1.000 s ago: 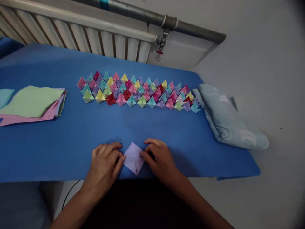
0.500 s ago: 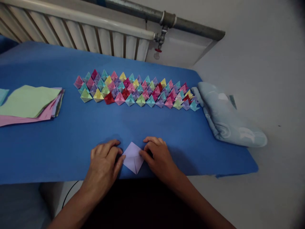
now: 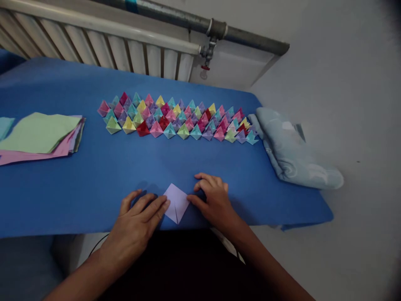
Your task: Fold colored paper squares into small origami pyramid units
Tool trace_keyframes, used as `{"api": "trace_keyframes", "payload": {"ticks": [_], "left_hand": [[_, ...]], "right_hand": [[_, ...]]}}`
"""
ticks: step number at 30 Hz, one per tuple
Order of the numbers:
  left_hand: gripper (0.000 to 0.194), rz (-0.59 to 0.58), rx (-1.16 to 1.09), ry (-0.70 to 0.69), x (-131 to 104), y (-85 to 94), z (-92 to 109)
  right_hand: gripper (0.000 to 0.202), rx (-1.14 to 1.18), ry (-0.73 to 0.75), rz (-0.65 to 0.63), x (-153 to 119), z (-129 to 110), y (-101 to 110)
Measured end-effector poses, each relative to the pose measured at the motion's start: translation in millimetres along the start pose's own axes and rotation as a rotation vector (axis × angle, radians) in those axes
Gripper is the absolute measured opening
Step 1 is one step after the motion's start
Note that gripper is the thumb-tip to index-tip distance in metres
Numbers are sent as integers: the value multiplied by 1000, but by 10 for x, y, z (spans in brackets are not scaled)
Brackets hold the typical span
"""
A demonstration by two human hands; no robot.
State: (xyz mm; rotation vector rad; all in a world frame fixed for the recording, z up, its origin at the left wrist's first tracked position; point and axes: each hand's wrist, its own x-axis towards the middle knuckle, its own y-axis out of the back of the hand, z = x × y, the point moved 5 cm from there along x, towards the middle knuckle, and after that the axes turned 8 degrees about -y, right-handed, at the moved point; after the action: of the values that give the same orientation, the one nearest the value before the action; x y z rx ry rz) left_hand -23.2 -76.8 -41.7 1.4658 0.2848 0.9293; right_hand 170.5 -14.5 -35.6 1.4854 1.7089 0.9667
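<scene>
A small purple paper square, folded and turned like a diamond, lies on the blue table surface near its front edge. A slit between folded flaps shows in its lower half. My left hand rests with fingers apart, its index finger and thumb on the paper's left corner. At the right corner, my right hand touches the paper with one fingertip, the other fingers loosely curled and apart. Neither hand grips the paper.
Rows of colourful folded paper pieces stand across the blue table. Stacked paper sheets lie at the left. A folded pale blue cloth is at the right. Behind are a radiator and a pipe.
My left fingers have straightened and moved onto the paper's left corner. My right hand has shifted slightly right, its fingers opening. The view has shifted a little.
</scene>
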Motion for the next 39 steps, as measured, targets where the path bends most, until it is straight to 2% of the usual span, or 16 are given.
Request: {"api": "trace_keyframes", "payload": {"ticks": [4,7,9,11,14,22,29,33,39], "left_hand": [[49,8,32,21,-109,28,18],[47,37,42,15,-69,26,33],[42,55,29,-36,8,32,39],[36,39,4,-83,96,45,28],[28,4,-38,-89,191,91,-5],[24,38,-138,-12,229,127,-70],[24,-9,-199,25,217,96,-143],[14,31,-175,55,173,62,-147],[15,86,-174,88,141,17,-157]], "right_hand": [[14,-33,53,22,-27,-40,13],[23,-76,260,6,-78,-186,-6],[30,-73,422,-71,-123,-289,-37],[29,-63,493,-151,-148,-346,-57],[24,-60,473,-186,-152,-367,-42],[30,-27,441,-215,-166,-381,-48],[14,-20,413,-160,-119,-370,-107],[10,-25,399,-147,-114,-362,-143],[13,27,358,-121,-116,-374,-146]]}}
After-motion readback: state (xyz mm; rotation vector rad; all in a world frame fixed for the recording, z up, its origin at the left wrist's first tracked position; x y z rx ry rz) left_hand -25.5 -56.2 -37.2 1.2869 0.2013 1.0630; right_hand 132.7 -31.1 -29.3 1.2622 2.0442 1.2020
